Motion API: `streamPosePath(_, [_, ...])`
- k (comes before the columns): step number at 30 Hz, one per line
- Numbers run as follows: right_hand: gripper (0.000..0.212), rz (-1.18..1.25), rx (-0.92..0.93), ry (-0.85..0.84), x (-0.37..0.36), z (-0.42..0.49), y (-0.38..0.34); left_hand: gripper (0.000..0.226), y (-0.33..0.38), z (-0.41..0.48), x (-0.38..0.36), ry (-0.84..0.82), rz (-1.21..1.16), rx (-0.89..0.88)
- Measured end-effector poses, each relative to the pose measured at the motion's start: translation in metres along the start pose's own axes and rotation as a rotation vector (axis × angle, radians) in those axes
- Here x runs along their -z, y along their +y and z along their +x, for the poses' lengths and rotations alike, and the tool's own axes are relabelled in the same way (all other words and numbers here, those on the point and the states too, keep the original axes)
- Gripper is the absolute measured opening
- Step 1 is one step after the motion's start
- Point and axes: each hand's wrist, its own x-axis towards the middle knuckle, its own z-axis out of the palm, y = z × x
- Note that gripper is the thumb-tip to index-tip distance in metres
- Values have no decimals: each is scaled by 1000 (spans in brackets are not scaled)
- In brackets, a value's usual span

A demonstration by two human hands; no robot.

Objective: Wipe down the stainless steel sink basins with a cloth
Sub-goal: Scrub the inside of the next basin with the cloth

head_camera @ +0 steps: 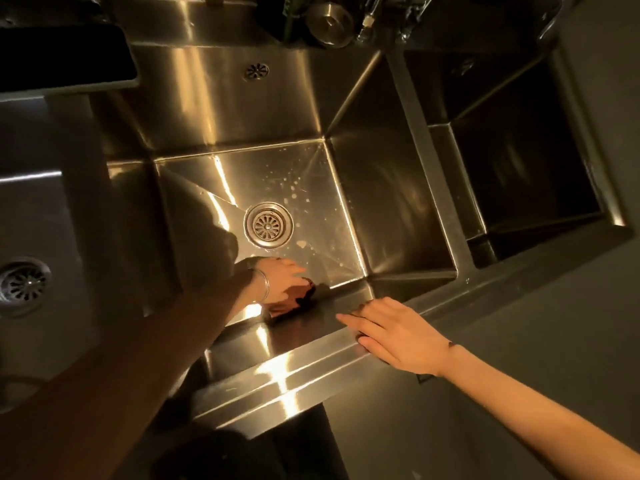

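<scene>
Here the left hand (278,278) reaches deep into the middle sink basin (242,174), arm stretched from the lower left of the frame toward its centre, palm down and fingers closed over a dark reddish cloth (294,301). The cloth is pressed where the basin floor meets the near wall, just below and right of the round drain (268,225). Thin bangles (264,285) circle that wrist. The right hand (398,336) comes in from the lower right and lies flat on the sink's front rim (277,372), fingers spread and holding nothing.

Three basins show: the lit middle one, a second at the left edge (31,209), and a dark third at the upper right (519,150). Two floor drains are visible, one in the middle basin and one in the left basin (22,284). One small overflow grille (256,71) sits on the middle basin's far wall. Pale spots (294,188) dot the floor above and right of the drain.
</scene>
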Motion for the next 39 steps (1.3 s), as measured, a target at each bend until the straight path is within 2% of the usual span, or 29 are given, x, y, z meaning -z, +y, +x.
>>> streamPosePath(2, [44,19,3,53,-6,0,2,54,-3,20,-30,-95,163,-100])
streamPosePath(4, [48,23,19,116,-13,0,3,54,-7,37,-58,-134,227,-94])
streamPosePath(6, [48,22,29,153,-17,2,6,51,-10,50,-78,-107,216,-61])
streamPosePath(9, [48,31,38,158,-17,2,8,59,-13,65,-104,-100,284,-67])
streamPosePath(14, [43,53,46,146,-18,0,7,61,-25,73,-120,-55,332,-83])
streamPosePath(22, [32,75,19,171,-23,-1,10,45,-14,107,-77,-31,284,-67])
streamPosePath(26, [30,107,6,192,-24,-1,9,57,-8,133,-32,153,234,-90])
streamPosePath(29, [30,106,3,200,-26,1,11,48,7,161,-3,232,194,-166])
streamPosePath(32, [30,109,1,219,-27,0,12,42,30,180,-5,170,228,-235])
streamPosePath(35, [30,118,-7,223,-28,0,12,40,37,186,-28,63,203,-149])
streamPosePath(39, [29,108,-6,252,-29,-1,12,42,15,189,-41,56,254,-190])
